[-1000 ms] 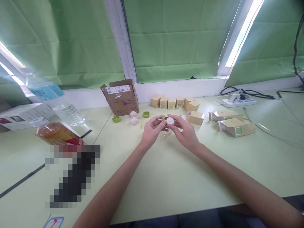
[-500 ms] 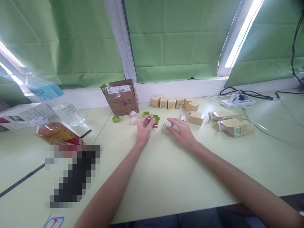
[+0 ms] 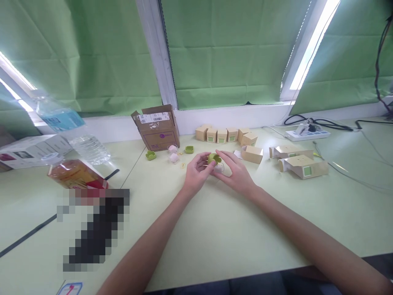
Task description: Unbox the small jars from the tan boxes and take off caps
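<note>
Fingers and thumb of my left hand (image 3: 198, 174) grip a small green flower-shaped cup (image 3: 214, 158), tilted above the table. Close against it, my right hand (image 3: 236, 172) is closed on a small whitish round piece (image 3: 219, 167) with something clear about it, partly hidden under the cup. Whether cup and piece touch, I cannot tell. To the left lie a second green cup (image 3: 189, 149), a third green cup (image 3: 150, 155) and two pinkish round pieces (image 3: 173, 157). Tiny yellow bits (image 3: 183, 165) are on the table near them.
Several small cardboard boxes (image 3: 221, 136) line the back; an opened box (image 3: 252, 154) and flattened cartons (image 3: 307, 167) lie right. A brown carton (image 3: 159, 130), water bottle (image 3: 89, 149), bottle of amber liquid (image 3: 76, 174) and power strip (image 3: 308, 134) also stand on the table.
My left hand has moved right with the green cup, which is now tilted over the whitish piece. My right hand stays nearly in place, and the tiny yellow bits have come into view.
</note>
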Tool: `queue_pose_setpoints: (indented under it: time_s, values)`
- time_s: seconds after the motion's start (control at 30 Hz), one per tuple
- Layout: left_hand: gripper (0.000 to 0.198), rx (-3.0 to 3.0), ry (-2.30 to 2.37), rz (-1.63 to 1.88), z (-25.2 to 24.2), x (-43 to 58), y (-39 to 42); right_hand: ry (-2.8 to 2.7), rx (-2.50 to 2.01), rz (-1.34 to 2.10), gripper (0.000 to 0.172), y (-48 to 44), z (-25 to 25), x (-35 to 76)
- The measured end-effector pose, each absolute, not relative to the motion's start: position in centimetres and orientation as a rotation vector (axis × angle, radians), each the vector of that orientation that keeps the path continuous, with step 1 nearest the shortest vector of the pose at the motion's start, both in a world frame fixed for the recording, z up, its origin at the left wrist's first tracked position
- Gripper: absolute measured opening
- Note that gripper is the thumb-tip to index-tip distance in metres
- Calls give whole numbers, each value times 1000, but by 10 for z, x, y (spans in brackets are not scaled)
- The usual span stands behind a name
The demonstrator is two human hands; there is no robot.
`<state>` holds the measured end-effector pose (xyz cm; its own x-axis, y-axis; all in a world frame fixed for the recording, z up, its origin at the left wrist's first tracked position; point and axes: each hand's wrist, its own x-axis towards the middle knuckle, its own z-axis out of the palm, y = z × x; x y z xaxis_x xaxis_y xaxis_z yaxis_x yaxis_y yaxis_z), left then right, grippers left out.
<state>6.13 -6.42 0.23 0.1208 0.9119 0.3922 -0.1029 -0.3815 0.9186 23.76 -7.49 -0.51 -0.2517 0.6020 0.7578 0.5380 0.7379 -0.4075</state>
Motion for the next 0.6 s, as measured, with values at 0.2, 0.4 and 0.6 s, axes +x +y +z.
queue_pose_setpoints:
  time_s: [0.2,0.4,0.6]
  values:
    - [44,1454,764,1411,10,70,-74,-1697,-902,407,47,-77,2,240]
    - [26,1420,783,1462,15,62,-63,-1591,-862,775,57,-77,4,236]
    - [26,1303,764,1396,19,62,-65,-1619,-830,714,51,-81,3,234]
